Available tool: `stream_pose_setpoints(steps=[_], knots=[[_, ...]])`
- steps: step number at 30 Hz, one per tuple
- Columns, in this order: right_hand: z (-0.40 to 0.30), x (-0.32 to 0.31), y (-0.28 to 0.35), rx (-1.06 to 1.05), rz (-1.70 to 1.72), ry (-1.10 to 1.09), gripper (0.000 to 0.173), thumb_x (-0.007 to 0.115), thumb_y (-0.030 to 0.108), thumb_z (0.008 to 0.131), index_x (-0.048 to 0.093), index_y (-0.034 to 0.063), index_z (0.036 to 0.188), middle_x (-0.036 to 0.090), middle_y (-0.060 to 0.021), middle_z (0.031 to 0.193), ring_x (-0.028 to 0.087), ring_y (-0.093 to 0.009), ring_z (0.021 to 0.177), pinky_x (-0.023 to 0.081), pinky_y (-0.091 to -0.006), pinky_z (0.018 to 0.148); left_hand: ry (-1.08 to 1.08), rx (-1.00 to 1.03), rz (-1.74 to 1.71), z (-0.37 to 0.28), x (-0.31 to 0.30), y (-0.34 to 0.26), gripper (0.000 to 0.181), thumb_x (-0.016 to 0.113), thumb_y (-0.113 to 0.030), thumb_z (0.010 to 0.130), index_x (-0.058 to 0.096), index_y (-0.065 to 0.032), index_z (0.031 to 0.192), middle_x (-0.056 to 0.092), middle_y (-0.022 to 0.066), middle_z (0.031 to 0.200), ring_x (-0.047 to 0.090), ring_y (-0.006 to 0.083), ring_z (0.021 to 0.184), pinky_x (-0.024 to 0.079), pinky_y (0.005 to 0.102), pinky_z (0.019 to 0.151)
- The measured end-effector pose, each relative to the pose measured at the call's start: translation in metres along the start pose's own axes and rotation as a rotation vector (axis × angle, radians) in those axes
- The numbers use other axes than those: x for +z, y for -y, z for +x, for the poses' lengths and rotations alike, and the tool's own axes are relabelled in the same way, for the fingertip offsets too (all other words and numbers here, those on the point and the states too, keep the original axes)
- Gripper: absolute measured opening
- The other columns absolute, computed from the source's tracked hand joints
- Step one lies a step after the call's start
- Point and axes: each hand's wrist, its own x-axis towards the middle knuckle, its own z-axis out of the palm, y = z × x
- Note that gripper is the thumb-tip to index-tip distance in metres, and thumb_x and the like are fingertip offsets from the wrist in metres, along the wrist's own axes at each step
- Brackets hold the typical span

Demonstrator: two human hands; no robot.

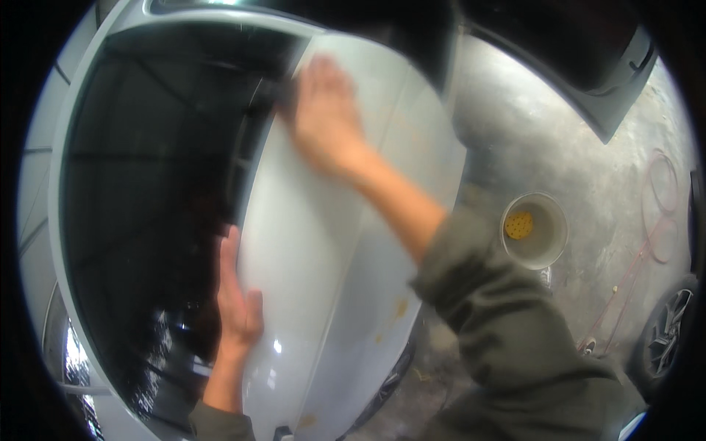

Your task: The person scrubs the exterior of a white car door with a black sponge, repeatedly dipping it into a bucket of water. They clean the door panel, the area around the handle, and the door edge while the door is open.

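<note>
A pale, glossy car body panel (298, 237) spans the middle, beside a large dark car window (138, 149). My right hand (328, 118), blurred, lies nearly flat over the panel's upper part, next to the glass. A dark patch shows at its left edge; whether that is a held thing or part of the car is unclear, and what lies under the palm is hidden. Lower left, my left hand (237, 308) is by the edge between glass and panel, fingers extended, thumb apart, holding nothing visible. Yellowish-brown smears (401, 308) mark the panel's lower right.
On the concrete floor (496, 149) at right stands a round bucket (551, 234) with a yellow, dark-spotted sponge (519, 225) inside. Beyond it lies a looped reddish hose (642, 256). A car wheel (667, 333) is at the far right, and another vehicle's corner (606, 118) juts in above.
</note>
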Motion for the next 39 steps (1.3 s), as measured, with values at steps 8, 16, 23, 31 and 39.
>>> stream_pose_setpoints(steps=[8, 16, 23, 31, 39], knots=[[0.012, -0.016, -0.054, -0.274, -0.024, 0.024, 0.076, 0.059, 0.039, 0.102, 0.033, -0.0040, 0.159, 0.024, -0.0251, 0.170, 0.018, -0.038, 0.161, 0.015, -0.0468, 0.132, 0.002, 0.002, 0.003, 0.005, 0.002, 0.000, 0.088, 0.036, -0.060, 0.107, 0.018, 0.0051, 0.164, 0.033, 0.0209, 0.169, 0.030, 0.0358, 0.157, 0.017, 0.0453, 0.130], [-0.034, -0.032, -0.105, -0.199, 0.027, -0.017, 0.076, 0.054, 0.042, 0.106, 0.033, -0.0103, 0.157, 0.026, -0.0284, 0.169, 0.022, -0.041, 0.159, 0.019, -0.0491, 0.130, 0.009, -0.058, -0.028, -0.006, -0.002, -0.006, 0.093, 0.035, -0.064, 0.106, 0.018, 0.0068, 0.163, 0.033, 0.0233, 0.168, 0.029, 0.0382, 0.157, 0.016, 0.0468, 0.130], [0.051, -0.018, -0.109, -0.576, -0.041, 0.029, 0.074, 0.046, 0.048, 0.108, 0.036, -0.0060, 0.158, 0.030, -0.0262, 0.168, 0.022, -0.040, 0.159, 0.018, -0.0456, 0.131, 0.037, -0.077, 0.024, -0.011, -0.002, -0.010, 0.091, 0.034, -0.064, 0.105, 0.019, 0.0038, 0.164, 0.031, 0.0231, 0.169, 0.027, 0.0367, 0.158, 0.015, 0.0477, 0.130], [-0.033, -0.021, -0.134, 0.097, 0.220, -0.038, 0.088, 0.045, 0.053, 0.108, 0.017, -0.0112, 0.162, 0.012, -0.0304, 0.171, 0.009, -0.042, 0.161, 0.013, -0.0465, 0.132, 0.042, -0.091, 0.040, -0.013, -0.006, -0.016, 0.091, 0.034, -0.063, 0.104, 0.020, 0.0031, 0.165, 0.030, 0.0225, 0.170, 0.026, 0.0367, 0.159, 0.013, 0.0476, 0.130], [-0.109, -0.017, -0.029, -0.036, 0.151, -0.025, 0.087, 0.061, 0.030, 0.101, 0.016, -0.0134, 0.161, 0.006, -0.0381, 0.169, 0.004, -0.053, 0.159, 0.009, -0.0531, 0.131, 0.045, -0.067, 0.057, -0.010, -0.005, -0.017, 0.091, 0.035, -0.063, 0.105, 0.021, 0.0045, 0.164, 0.030, 0.0224, 0.170, 0.026, 0.0365, 0.159, 0.012, 0.0470, 0.130]])
